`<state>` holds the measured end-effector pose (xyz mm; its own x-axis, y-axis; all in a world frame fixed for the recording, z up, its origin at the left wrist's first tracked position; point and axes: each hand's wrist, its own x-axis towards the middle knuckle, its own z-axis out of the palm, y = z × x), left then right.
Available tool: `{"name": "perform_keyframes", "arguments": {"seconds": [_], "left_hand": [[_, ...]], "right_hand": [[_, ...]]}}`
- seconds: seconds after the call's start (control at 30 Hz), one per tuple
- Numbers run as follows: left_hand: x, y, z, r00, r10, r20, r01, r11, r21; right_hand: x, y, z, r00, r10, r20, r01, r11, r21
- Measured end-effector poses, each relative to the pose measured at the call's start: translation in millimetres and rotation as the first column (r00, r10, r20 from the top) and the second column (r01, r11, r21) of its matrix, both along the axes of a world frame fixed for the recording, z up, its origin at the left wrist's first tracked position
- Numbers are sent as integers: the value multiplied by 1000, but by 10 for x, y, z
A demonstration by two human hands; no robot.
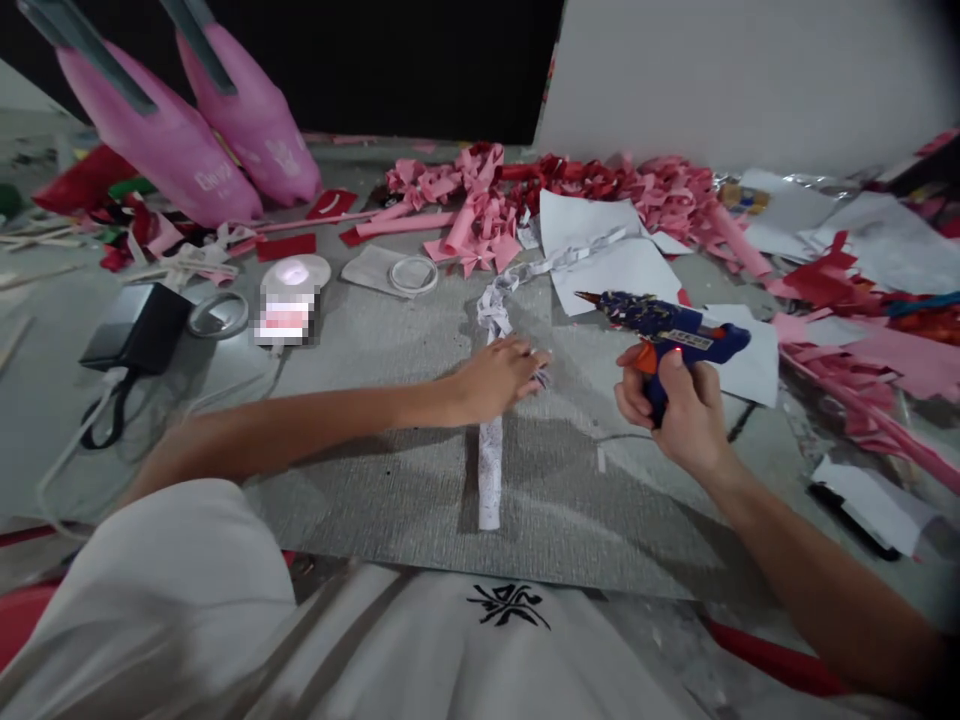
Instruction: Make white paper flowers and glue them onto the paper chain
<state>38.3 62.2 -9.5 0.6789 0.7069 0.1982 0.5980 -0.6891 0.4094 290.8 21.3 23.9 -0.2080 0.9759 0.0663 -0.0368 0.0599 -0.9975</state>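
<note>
My right hand (686, 410) is wrapped around the handle of a blue hot glue gun (652, 325), a finger at its orange trigger. The nozzle points left above the table, and a small red light glows on the body. My left hand (499, 382) lies across a white, dark-speckled rolled paper tube (490, 475), its fingers bent. A bit of the speckled paper shows at the fingertips; the rest under the palm is hidden. Beyond the hand, a folded white paper strip (495, 305) runs on towards the back right.
Pink and red paper flowers (480, 215) lie along the back. White paper sheets (607, 250) rest behind the glue gun. To the left are a black power adapter (135, 328) with cables, clear tape rolls (217, 315) and two pink bottles (247, 120). A phone-like black object (855, 520) lies right.
</note>
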Motion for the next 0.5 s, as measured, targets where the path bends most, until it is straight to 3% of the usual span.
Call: {"name": "perform_keyframes", "arguments": {"seconds": [0.1,0.2,0.27,0.37,0.43,0.5], "left_hand": [[-151,-87,75,943,93,320,-6,965,-261],[-349,-214,152,773,292,563,92,826,-556],[-465,-286,142,690,410,596,183,698,-692],[-569,-363,48,581,557,594,280,549,-788],[-589,-393,-20,526,620,582,315,493,-811],[-588,-408,-62,497,648,577,330,474,-817]], "right_hand": [[-32,-25,27,1000,7,-8,-7,1000,26],[-76,-54,23,998,54,-44,-52,997,54],[-99,-77,-30,995,97,-37,-96,994,47],[-115,-119,-202,984,172,40,-173,985,23],[-120,-149,-348,970,227,90,-229,973,22],[-126,-175,-478,958,250,138,-256,966,27]]}}
